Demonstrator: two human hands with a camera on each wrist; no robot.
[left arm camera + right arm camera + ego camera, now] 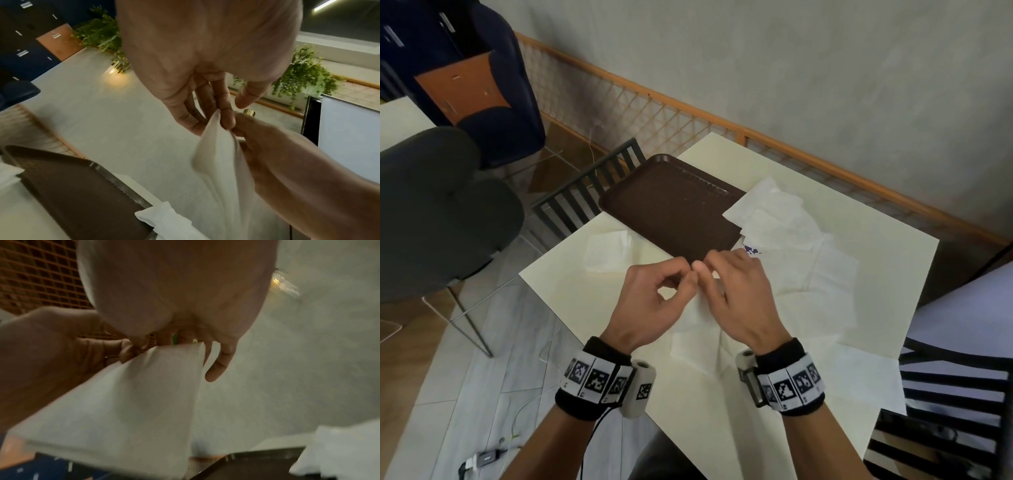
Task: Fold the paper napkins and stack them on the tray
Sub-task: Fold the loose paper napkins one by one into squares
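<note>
At the cream table [825,342], I am keeping the brown tray [671,205] bare, loose napkins [784,219] lying just right of it. Near the tray's closest corner, my left hand [654,301] and right hand [739,301] are together pinching one white napkin [222,162] by its top edge.

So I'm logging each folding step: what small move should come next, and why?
Probably draw the pinched corners down to crease the white paper napkin: left hand and right hand pinch its top edge together, and the brown plastic tray holds no folded napkin.
</note>
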